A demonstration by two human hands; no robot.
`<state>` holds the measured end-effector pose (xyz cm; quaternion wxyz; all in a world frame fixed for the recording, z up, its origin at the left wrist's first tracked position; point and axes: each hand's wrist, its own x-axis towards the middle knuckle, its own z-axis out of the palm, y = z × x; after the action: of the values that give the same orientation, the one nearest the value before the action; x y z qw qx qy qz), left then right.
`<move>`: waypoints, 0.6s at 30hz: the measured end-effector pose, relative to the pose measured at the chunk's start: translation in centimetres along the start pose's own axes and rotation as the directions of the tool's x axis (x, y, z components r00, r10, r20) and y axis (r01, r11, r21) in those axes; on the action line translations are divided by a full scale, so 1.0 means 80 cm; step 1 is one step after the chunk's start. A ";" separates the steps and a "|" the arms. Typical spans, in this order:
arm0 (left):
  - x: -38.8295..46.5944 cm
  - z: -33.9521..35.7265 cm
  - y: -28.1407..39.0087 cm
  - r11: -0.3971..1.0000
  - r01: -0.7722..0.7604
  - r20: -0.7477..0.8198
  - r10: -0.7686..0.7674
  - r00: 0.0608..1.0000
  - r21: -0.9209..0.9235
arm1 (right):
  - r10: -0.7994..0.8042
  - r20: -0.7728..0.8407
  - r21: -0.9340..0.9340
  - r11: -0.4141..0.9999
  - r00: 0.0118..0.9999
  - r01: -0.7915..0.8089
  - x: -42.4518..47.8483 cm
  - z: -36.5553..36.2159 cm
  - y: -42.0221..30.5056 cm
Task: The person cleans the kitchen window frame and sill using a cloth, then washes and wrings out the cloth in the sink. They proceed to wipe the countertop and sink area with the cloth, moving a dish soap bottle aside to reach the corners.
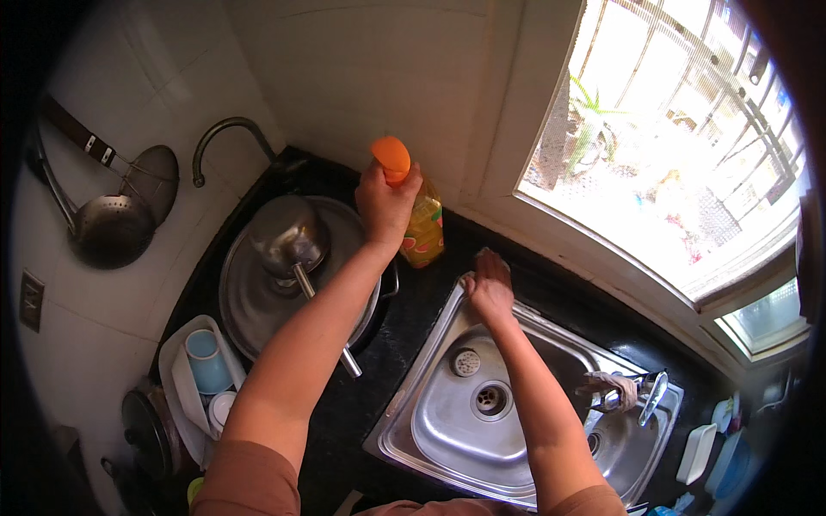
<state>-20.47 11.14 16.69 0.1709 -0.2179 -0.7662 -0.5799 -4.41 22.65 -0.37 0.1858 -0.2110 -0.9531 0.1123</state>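
My left hand [389,205] grips the neck of a clear bottle [423,235] of yellowish liquid with an orange top [391,155], at the back of the black stone counter [361,413]. Flat on the counter at the sink's back left corner lies my right hand [492,287], pressing a cloth [466,278], of which only edges show around the fingers. Below my right forearm is the stainless steel sink [474,445], its drain [492,399] uncovered and a round perforated fitting [465,362] near its left side. A cloth [616,389] is wrapped around the tap [653,396].
Left of the bottle, a metal saucepan [287,235] rests on a large round metal lid [258,309]. A white rack [177,387] holds a blue cup [208,364]. Skimmers [113,229] hang on the left wall. A window [645,161] is at the right; a white dish [697,453] stands beyond the sink.
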 end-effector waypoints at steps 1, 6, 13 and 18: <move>0.000 0.002 0.006 1.000 -0.020 -0.018 0.020 1.000 -0.004 | 0.026 -0.030 -0.033 0.999 0.999 -0.027 -0.010 -0.005 0.011; 0.003 0.015 0.018 0.993 -0.113 -0.004 0.113 0.994 -0.030 | 0.149 -0.108 -0.189 0.968 0.983 -0.167 -0.071 -0.043 0.086; 0.018 0.039 0.000 0.979 -0.190 0.069 0.185 0.980 0.077 | 0.213 -0.181 0.075 0.976 0.960 -0.202 -0.084 -0.090 0.087; 0.017 0.029 -0.003 0.975 -0.221 0.129 0.219 0.967 0.005 | -0.079 -0.391 0.151 0.977 0.917 0.148 0.028 -0.089 0.006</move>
<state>-21.79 13.48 16.62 0.1869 -0.3366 -0.7521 -0.5349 -3.24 25.02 6.60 0.3922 -0.1555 -0.8954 0.1422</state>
